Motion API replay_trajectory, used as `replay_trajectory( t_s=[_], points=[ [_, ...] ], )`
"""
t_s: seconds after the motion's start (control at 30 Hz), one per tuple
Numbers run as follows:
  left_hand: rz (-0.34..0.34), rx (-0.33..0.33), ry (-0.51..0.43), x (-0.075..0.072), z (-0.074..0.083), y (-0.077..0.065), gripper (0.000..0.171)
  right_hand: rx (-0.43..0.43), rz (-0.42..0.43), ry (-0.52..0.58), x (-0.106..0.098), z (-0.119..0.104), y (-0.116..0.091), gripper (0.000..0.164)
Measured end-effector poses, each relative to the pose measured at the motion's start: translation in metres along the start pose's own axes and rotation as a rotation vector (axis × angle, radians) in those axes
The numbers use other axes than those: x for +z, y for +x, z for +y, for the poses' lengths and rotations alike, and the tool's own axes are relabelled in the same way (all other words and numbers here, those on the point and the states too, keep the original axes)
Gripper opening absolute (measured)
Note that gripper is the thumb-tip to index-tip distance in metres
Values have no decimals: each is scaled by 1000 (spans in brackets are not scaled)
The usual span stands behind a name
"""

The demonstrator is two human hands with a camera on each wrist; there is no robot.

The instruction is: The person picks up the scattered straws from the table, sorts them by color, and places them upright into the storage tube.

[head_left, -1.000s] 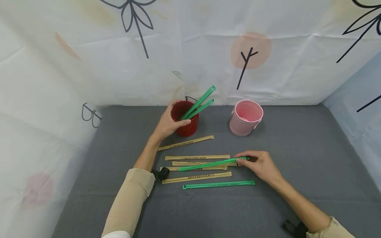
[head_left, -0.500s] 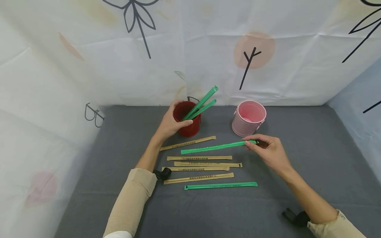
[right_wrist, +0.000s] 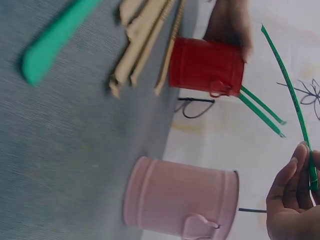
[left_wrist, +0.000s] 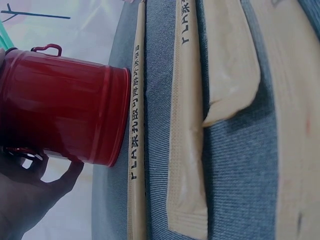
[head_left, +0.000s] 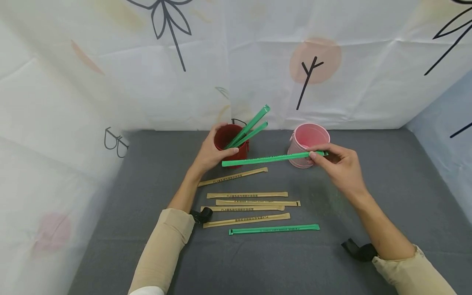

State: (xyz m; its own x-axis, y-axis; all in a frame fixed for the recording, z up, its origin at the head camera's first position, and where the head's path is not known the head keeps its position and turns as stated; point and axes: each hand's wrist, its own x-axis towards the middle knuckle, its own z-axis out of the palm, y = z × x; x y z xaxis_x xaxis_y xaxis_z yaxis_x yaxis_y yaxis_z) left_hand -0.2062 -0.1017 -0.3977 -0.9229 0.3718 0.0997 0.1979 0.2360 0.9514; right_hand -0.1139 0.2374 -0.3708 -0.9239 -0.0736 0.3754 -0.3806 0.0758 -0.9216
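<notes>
A small red bucket (head_left: 231, 137) stands at the back of the table, and my left hand (head_left: 212, 149) grips it round the rim and side. Two green wrapped straws (head_left: 254, 122) lean out of its mouth to the right. My right hand (head_left: 341, 166) pinches another green wrapped straw (head_left: 269, 159) near its right end. That straw is held up nearly level; its left end crosses in front of the red bucket. Behind the right fingers a pink bucket (head_left: 300, 141) is partly hidden. In the right wrist view the straw (right_wrist: 290, 82) points up from the fingertips.
Several tan paper-wrapped straws (head_left: 247, 196) lie across the grey cloth (head_left: 166, 262) in front of the buckets. Nearest the person is one more green straw (head_left: 274, 229). A white patterned sheet (head_left: 254, 61) rises right behind the buckets.
My right hand has lifted the green straw off the tan ones and carried it away from me, up to the height of the buckets. The left hand keeps its grip on the red bucket.
</notes>
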Motion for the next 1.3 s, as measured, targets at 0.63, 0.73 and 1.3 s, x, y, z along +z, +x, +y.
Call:
replay_trajectory(
  t_s=[0.63,0.73,1.3],
  points=[
    [0,-1,-9,-1,-1,0,82,72,71,-133,18,-3,44,22],
    [1,5,-1,0,-1,0,82,65,57,-206,22,-3,47,20],
    [40,23,1,1,-43,12,86,86,-46,-101,53,8,59,18]
  ],
)
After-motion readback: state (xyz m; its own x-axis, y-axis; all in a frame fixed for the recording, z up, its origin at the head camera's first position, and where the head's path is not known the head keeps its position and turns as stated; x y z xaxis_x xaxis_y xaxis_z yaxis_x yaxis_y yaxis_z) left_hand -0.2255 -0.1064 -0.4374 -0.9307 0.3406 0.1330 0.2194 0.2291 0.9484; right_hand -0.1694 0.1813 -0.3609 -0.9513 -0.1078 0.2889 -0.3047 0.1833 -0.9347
